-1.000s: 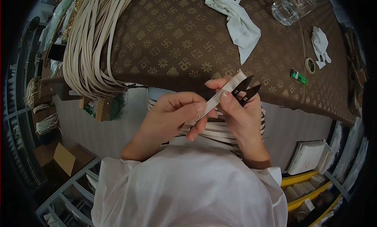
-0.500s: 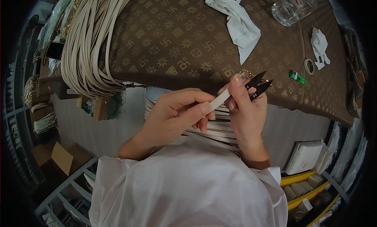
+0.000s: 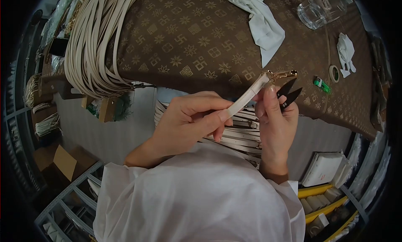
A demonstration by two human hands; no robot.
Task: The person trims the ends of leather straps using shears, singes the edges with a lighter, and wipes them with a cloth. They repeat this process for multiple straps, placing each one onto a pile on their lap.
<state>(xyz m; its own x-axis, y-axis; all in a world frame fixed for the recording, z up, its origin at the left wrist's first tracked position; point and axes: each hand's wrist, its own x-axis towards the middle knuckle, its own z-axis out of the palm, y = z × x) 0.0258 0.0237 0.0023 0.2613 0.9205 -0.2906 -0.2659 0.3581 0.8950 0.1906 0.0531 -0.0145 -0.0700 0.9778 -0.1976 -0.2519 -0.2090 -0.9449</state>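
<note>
My left hand (image 3: 194, 120) pinches a cream leather strap (image 3: 248, 98) between thumb and fingers. The strap slants up to the right and ends in a gold-coloured snap hook (image 3: 279, 75). Close beside that end is my right hand (image 3: 276, 118), closed round a pair of small black thread snips (image 3: 289, 93), whose blades point up and right. Its thumb tip is right by the strap. Below both hands, over my lap, lie several more cream straps (image 3: 236, 135) with metal fittings.
A brown patterned cloth (image 3: 188, 41) covers the table ahead. A thick bundle of cream straps (image 3: 94, 45) hangs over its left edge. On the cloth lie a white cloth (image 3: 266, 32), a glass jar (image 3: 314, 13), a green lighter (image 3: 321, 85), a tape roll (image 3: 333, 73) and a white glove (image 3: 346, 53).
My right hand has moved right with the snips, away from the left. More of the strap and its snap hook now show. The left hand stays nearly in place.
</note>
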